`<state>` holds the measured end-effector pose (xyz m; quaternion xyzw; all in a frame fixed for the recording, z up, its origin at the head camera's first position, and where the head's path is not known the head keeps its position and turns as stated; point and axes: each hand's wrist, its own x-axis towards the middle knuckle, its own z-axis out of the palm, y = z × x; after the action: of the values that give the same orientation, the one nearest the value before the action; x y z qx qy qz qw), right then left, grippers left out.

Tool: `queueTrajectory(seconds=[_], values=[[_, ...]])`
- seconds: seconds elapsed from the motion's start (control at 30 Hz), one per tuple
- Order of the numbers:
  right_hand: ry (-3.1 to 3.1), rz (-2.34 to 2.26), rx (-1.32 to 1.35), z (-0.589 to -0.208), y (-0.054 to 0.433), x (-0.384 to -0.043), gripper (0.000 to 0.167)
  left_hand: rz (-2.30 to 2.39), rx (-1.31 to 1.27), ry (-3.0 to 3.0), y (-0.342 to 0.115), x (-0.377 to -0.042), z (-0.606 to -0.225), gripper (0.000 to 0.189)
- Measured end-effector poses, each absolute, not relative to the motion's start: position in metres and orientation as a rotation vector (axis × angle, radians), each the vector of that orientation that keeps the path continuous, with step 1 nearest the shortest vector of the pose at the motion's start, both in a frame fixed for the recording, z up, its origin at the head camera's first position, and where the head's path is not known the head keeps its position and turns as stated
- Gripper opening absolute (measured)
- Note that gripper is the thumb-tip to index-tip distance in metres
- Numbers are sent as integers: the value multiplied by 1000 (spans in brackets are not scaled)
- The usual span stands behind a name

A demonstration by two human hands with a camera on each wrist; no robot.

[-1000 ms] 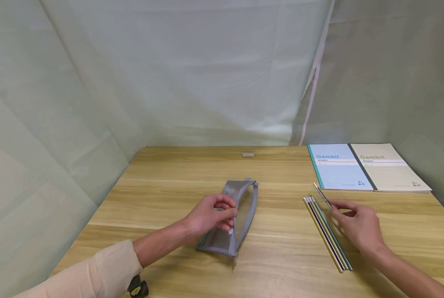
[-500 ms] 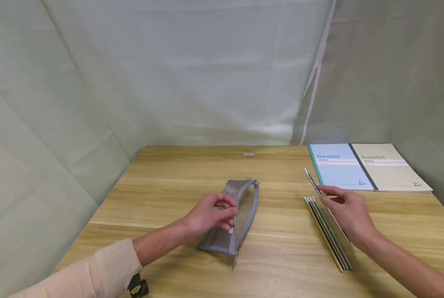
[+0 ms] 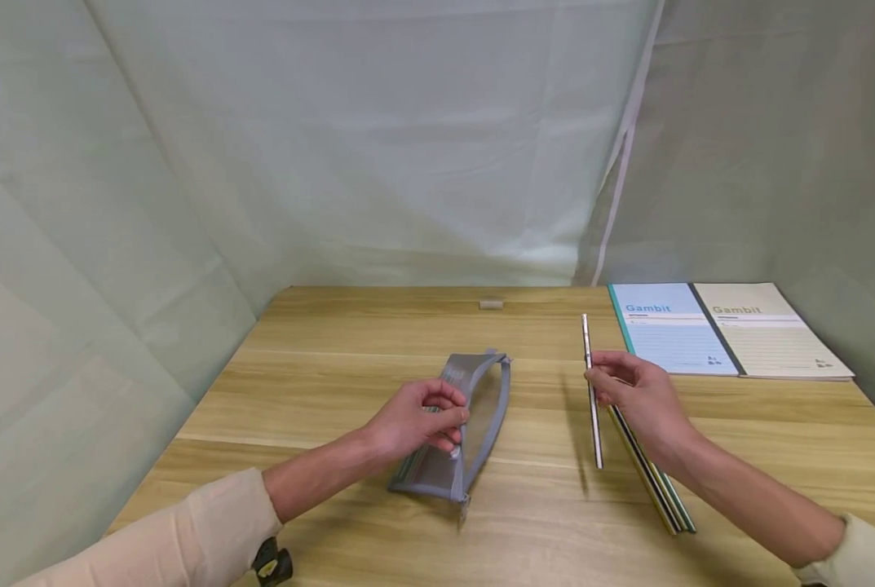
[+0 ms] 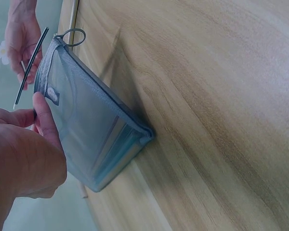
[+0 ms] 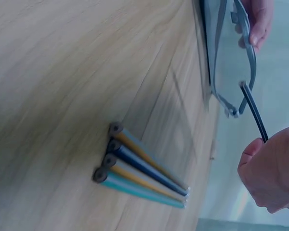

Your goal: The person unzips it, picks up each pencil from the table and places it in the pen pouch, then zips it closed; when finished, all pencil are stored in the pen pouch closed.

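My left hand [image 3: 415, 420] pinches the near side of the opening of a grey see-through pencil case [image 3: 437, 477], whose zip gapes along the top. Through its wall in the left wrist view, teal and pale strips [image 4: 113, 149] show inside. Right of the case, my right hand [image 3: 646, 399] holds a dark, pale-striped pencil [image 3: 595, 432] between thumb and fingers, raised above the table and nearly upright in the head view. In the right wrist view, that pencil's end [image 5: 253, 110] overlaps the case's opening. Several pencils [image 5: 144, 166], yellow, dark and teal, lie side by side below the right hand.
A blue notebook [image 3: 675, 342] and a cream notebook [image 3: 767, 342] lie at the back right of the wooden table [image 3: 320, 367]. A small pale block [image 3: 491, 305] sits near the back edge. Pale fabric [image 3: 408, 147] hangs behind and at the sides.
My right hand has lifted the dark pencil off the table beside the other pencils and carried it left, turning it more upright. The left hand has stayed at the pencil case's opening.
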<state>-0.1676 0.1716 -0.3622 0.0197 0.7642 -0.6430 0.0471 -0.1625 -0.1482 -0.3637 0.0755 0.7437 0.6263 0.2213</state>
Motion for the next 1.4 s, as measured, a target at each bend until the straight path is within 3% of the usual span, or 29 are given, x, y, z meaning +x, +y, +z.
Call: queueTrajectory(seconds=[0.77, 1.4], values=[[2084, -2050, -26, -363, 114, -171, 32, 1729, 216, 2048, -148, -163, -361, 20], [1929, -2062, 10, -385, 75, -172, 28, 1733, 222, 2049, -147, -162, -363, 21]])
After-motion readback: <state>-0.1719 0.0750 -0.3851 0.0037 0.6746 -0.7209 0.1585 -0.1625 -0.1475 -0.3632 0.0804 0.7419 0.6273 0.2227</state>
